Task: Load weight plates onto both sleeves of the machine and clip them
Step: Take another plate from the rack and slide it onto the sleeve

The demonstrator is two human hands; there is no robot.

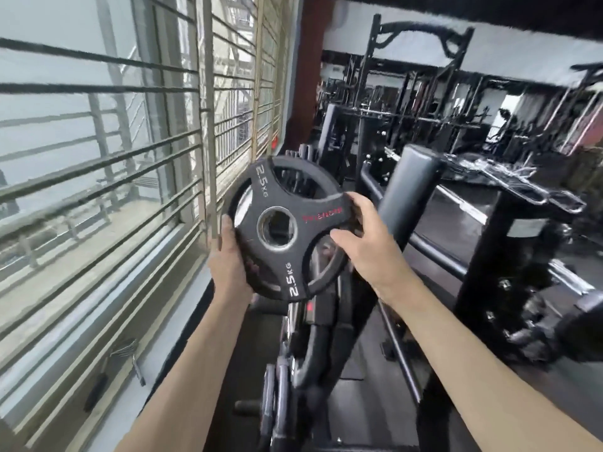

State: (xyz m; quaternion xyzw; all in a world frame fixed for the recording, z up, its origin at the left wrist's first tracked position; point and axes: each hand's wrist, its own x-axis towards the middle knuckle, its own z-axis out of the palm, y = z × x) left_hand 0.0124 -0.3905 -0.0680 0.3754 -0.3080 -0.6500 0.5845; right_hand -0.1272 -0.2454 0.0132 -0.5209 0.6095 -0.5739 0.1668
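Observation:
A black 2.5 kg weight plate [287, 256] with three grip holes and a steel-ringed centre hole is held up in front of me, face toward the camera. My left hand [228, 259] grips its lower left rim, fingers curled behind it. My right hand [355, 233] holds its right rim, thumb across the front face. Below the plate stands the machine's black frame [313, 353]. More plates [274, 406] hang on a low peg near the bottom. The sleeve itself is hidden behind the plate.
A barred window wall [130, 158] runs close along the left. A grey padded roller [411, 187] rises just right of the plate. Another black machine [509, 256] stands at right, and racks [424, 102] fill the room behind. A plate rack [303, 158] stands beyond the plate.

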